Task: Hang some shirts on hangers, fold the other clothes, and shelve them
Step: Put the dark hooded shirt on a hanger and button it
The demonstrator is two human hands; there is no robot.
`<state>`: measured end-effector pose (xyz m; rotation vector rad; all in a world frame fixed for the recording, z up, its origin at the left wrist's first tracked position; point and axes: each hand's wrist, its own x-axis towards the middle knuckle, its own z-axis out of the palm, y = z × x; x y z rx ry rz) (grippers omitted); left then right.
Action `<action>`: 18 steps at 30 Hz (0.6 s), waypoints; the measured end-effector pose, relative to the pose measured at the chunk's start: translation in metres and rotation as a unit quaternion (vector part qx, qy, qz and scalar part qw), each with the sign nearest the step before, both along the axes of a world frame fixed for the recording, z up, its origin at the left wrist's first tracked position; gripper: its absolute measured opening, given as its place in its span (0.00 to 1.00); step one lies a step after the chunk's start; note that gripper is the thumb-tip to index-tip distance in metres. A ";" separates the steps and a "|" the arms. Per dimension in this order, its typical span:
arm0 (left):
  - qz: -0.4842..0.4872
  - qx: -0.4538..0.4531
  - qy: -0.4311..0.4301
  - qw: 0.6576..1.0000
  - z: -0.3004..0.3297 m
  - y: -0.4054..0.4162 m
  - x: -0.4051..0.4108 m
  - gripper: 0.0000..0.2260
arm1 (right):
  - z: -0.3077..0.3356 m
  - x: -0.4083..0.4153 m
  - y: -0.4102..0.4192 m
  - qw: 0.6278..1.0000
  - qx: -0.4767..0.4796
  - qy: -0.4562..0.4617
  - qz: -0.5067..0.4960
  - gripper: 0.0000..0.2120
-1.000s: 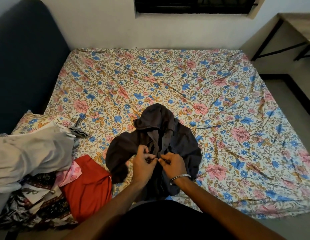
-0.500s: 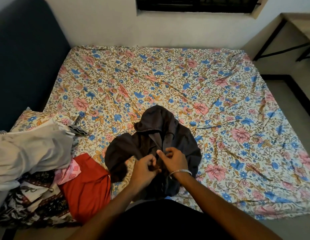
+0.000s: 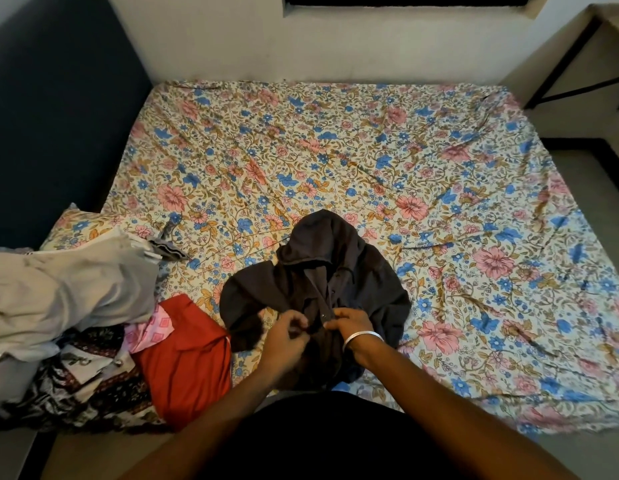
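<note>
Head view: both hands moved lower on dark shirt (image 3: 315, 289) placket vs 1 s ago. Left hand (image 3: 287, 332) & right hand (image 3: 349, 323) pinch front edges, fingers closed, prob. buttoning; folding not started.

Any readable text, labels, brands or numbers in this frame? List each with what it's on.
None readable.
Patterned cloth in the pile at left: printed shapes, but no legible letters at this sharpness.
Dark shirt held by the left hand and right hand: no visible tag or logo.
Red garment, grey cloth, floral bedsheet: no text.
</note>
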<state>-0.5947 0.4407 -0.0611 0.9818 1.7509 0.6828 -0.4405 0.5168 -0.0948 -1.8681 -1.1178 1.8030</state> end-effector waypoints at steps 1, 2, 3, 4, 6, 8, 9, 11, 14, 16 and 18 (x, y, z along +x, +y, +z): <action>0.055 -0.049 -0.027 0.997 0.001 0.006 0.000 0.03 | -0.001 -0.001 -0.002 1.000 -0.008 0.018 0.002 0.12; 0.093 -0.105 -0.073 0.987 0.002 0.013 0.001 0.05 | -0.001 -0.002 -0.004 0.999 -0.014 0.032 0.013 0.12; 0.132 -0.150 -0.144 0.969 0.000 0.019 0.004 0.07 | -0.003 -0.003 -0.007 0.998 -0.022 0.044 0.026 0.12; 0.167 -0.186 -0.221 0.943 0.000 0.024 0.010 0.09 | -0.004 -0.003 -0.010 0.997 -0.028 0.057 0.036 0.12; 0.201 -0.217 -0.306 0.905 0.002 0.031 0.019 0.10 | -0.002 -0.002 -0.015 0.996 -0.034 0.077 0.040 0.13; 0.204 -0.224 -0.329 0.895 0.001 0.033 0.024 0.10 | 0.002 0.002 -0.017 0.994 -0.040 0.091 0.032 0.13; 0.204 -0.225 -0.337 0.891 0.000 0.033 0.026 0.11 | 0.002 0.005 -0.017 0.994 -0.046 0.099 0.025 0.11; 0.211 -0.220 -0.332 0.893 -0.005 0.032 0.024 0.16 | 0.007 0.008 -0.020 0.991 -0.060 0.116 0.016 0.06; 0.212 -0.212 -0.320 0.899 -0.009 0.029 0.023 0.16 | 0.006 0.008 -0.024 0.989 -0.077 0.123 -0.005 0.12; 0.210 -0.207 -0.325 0.898 -0.009 0.027 0.025 0.11 | 0.007 0.009 -0.025 0.989 -0.081 0.122 -0.025 0.13; 0.213 -0.197 -0.329 0.899 -0.008 0.026 0.026 0.07 | 0.009 0.011 -0.025 0.986 -0.097 0.130 -0.047 0.12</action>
